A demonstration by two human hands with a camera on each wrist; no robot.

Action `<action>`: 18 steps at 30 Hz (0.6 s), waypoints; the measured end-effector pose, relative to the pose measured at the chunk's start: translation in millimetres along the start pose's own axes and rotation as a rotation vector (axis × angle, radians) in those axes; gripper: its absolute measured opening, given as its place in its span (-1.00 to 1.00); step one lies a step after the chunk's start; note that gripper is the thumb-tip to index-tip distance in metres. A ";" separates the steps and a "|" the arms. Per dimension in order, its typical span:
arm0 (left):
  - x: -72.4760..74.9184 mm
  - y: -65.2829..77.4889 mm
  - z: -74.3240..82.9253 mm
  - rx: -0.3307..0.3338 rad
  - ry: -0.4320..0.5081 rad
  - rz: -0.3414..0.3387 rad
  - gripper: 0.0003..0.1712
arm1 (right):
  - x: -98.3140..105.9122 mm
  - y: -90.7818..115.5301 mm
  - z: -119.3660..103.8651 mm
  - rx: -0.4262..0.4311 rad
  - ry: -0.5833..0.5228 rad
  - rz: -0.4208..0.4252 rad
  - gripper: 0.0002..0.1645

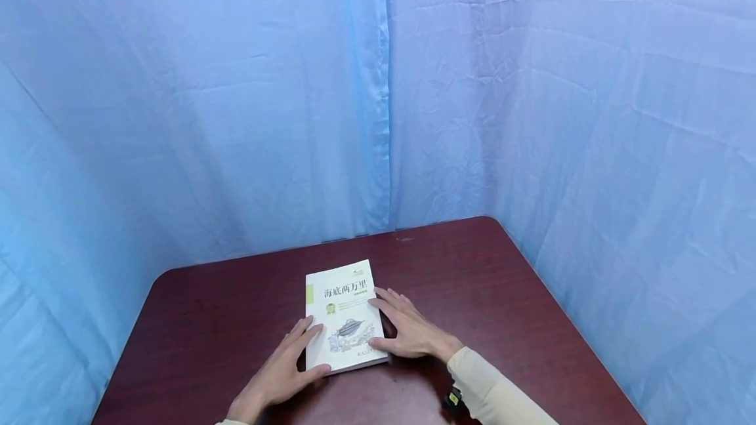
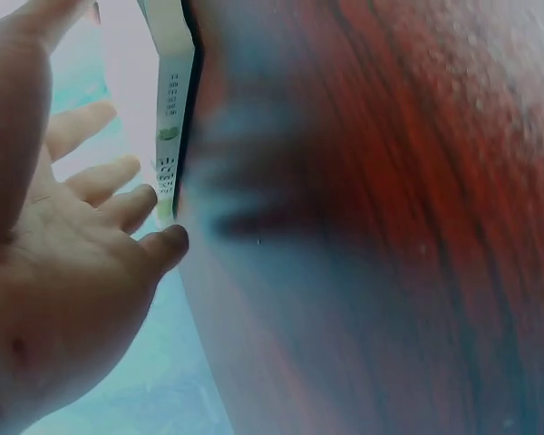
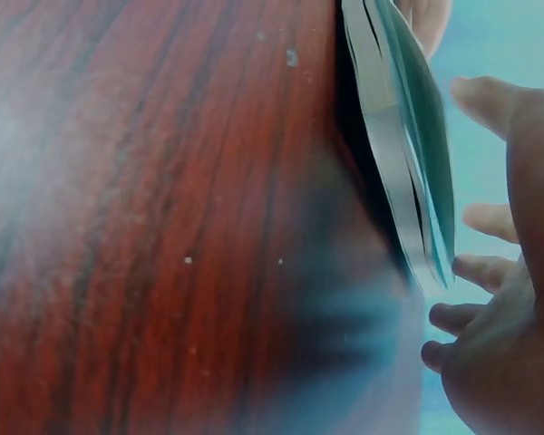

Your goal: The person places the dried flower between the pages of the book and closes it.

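A white paperback book (image 1: 348, 303) lies face up on the dark red table, with Chinese characters and a drawing on its cover. At its left edge is my left hand (image 1: 287, 363), fingers spread, with the thumb over the lower left corner. My right hand (image 1: 413, 328) is at the opposite edge, fingertips and thumb right at the cover's border. The left wrist view shows the printed spine (image 2: 170, 127) beside loosely spread fingers. In the right wrist view, the page edges (image 3: 394, 154) face the camera and the cover stands slightly lifted off them.
The wood-grained table (image 1: 236, 307) has rounded far corners. Blue curtains (image 1: 236, 117) hang behind it and along both sides. A dark device with a yellow-green label (image 1: 453, 397) is at the right wrist.
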State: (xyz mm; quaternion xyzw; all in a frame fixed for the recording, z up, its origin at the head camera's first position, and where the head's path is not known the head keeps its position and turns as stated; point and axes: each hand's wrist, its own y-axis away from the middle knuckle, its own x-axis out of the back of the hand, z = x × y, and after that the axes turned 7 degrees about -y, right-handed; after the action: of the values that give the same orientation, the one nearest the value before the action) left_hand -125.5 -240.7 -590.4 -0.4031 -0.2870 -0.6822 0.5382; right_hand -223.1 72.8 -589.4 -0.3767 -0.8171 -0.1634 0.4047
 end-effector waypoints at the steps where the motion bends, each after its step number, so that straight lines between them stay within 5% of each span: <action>1: 0.2 -0.7 -1.2 -0.005 -0.004 0.023 -0.05 | 0.8 -0.6 -0.5 0.008 -0.003 0.012 0.03; 7: 5.9 -3.9 -8.1 -0.008 -0.013 0.107 -0.14 | 5.8 -2.5 -2.1 0.024 -0.012 0.056 0.00; 18: 18.3 1.5 -14.2 0.067 0.032 0.090 -0.14 | 17.6 8.9 12.1 -0.004 0.010 0.116 -0.02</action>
State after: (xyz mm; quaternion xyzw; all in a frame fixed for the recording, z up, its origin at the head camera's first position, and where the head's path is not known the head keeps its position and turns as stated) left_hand -129.2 -262.0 -582.0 -0.3865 -0.2828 -0.6536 0.5861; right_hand -229.8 94.1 -583.4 -0.4233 -0.7916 -0.1430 0.4168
